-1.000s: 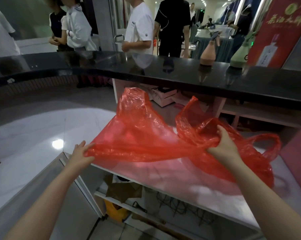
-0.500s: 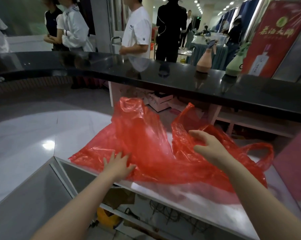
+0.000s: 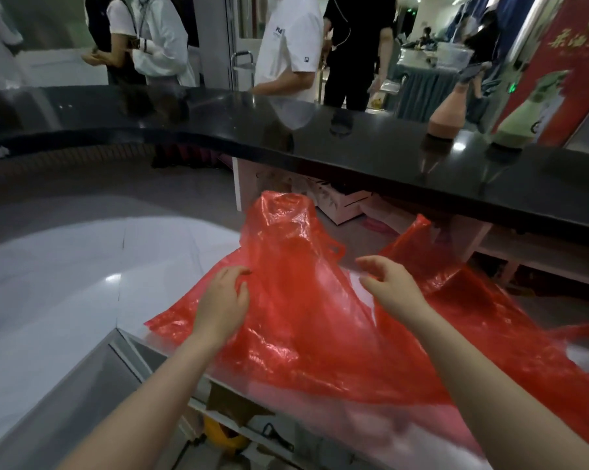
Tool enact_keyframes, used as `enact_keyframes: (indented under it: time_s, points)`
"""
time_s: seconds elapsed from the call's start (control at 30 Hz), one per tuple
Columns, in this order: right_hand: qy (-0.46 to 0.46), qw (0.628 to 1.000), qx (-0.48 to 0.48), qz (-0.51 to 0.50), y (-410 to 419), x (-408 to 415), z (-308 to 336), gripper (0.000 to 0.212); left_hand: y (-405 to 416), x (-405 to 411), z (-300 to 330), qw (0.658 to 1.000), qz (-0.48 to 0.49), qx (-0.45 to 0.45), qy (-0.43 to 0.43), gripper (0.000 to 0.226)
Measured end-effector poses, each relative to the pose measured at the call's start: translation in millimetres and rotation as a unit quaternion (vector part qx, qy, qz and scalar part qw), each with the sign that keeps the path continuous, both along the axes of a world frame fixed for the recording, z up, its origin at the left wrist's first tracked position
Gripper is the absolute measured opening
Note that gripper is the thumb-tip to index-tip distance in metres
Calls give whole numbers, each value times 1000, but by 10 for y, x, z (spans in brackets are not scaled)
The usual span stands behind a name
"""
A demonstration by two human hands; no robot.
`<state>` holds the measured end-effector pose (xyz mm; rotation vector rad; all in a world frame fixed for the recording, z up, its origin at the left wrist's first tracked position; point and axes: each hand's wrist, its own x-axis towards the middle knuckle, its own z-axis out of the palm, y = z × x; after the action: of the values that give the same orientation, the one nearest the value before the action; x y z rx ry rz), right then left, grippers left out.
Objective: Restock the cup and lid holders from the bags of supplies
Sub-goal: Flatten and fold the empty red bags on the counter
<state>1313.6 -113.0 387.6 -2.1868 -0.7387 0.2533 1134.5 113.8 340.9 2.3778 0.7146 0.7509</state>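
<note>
A person's two bare forearms are reaching forward over a shiny metal worktop (image 3: 371, 425) behind a black service counter (image 3: 354, 144). A large, thin red plastic bag (image 3: 306, 320) is lying crumpled and mostly flat on the worktop, covering much of it from the left corner across to the right edge. One peak of the film is standing up toward the far edge, between the two hands and beyond them.

The left hand (image 3: 223, 300) is resting on the bag near the worktop's left corner, its fingers loosely curled and touching the film; whether they are pinching it cannot be told. The right hand (image 3: 389, 286) is hovering just above the bag's middle, fingers spread and slightly bent, holding nothing.

The bag's long axis is running left to right across the worktop, so its film is lying directly under and just ahead of both sets of fingertips. The left hand is already in contact, while the right is nearer the raised fold and a handle loop (image 3: 335, 247) beyond it. No cups, lids or holders are visible.

Several people are standing behind the counter, where two spray bottles (image 3: 450, 111) are standing.
</note>
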Motion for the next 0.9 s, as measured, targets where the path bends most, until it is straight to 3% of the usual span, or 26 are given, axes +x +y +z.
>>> enact_keyframes:
  time_s: [0.23,0.4,0.47,0.57,0.77,0.9]
  points:
    - [-6,992,-51,-114,581,398,-111,43,954,500,23,995,14,-91,-23,29]
    - [56,985,-91,-135,1001,572,-273,63,1351,974,-117,980,-7,-167,107,34]
    - [75,985,-94,-125,1127,600,-357,51,1358,1082,-179,967,-38,-193,163,34]
    - [81,982,-95,-138,1219,630,-427,23,1302,1109,-257,953,-81,-229,181,27]
    - [65,978,-78,-184,1139,718,-289,19,1277,885,-306,923,-164,-296,181,16]
    - [56,980,-29,-187,1030,767,-156,17,1284,757,-356,920,-214,-273,183,23]
